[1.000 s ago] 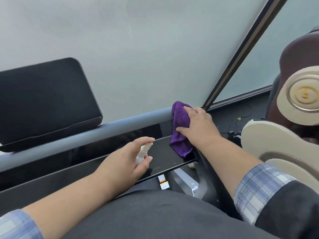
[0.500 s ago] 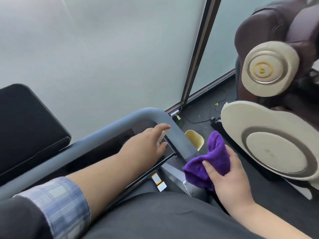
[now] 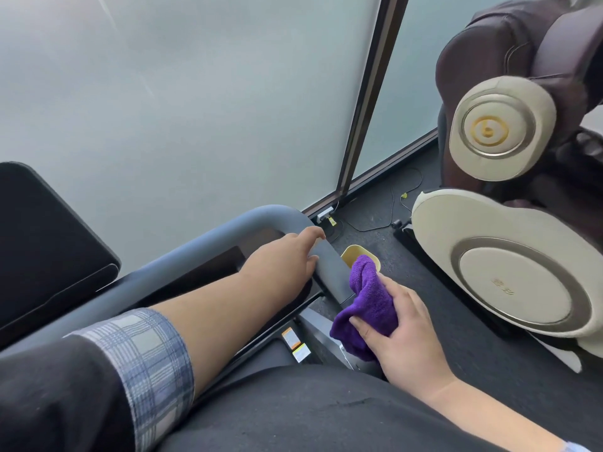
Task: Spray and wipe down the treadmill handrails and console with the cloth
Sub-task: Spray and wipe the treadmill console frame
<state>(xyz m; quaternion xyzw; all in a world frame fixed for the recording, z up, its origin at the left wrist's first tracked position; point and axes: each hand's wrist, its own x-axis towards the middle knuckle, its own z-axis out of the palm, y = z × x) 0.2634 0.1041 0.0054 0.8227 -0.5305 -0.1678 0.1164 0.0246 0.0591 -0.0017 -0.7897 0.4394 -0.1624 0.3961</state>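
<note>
Cloth, purple and bunched, is gripped in the right hand beside the grey handrail's bend; left hand fingers' hold unclear.

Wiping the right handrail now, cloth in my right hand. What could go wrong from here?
1. The left hand covers whatever it holds, so any nozzle's aim cannot be judged; a spray could miss the handrail and wet the frosted glass.
2. The right hand grips the purple cloth bunched beside the rail, so a pass may leave the top unwiped.
3. A cable lies loose on the floor nearby; drips or a step could reach it.
</note>
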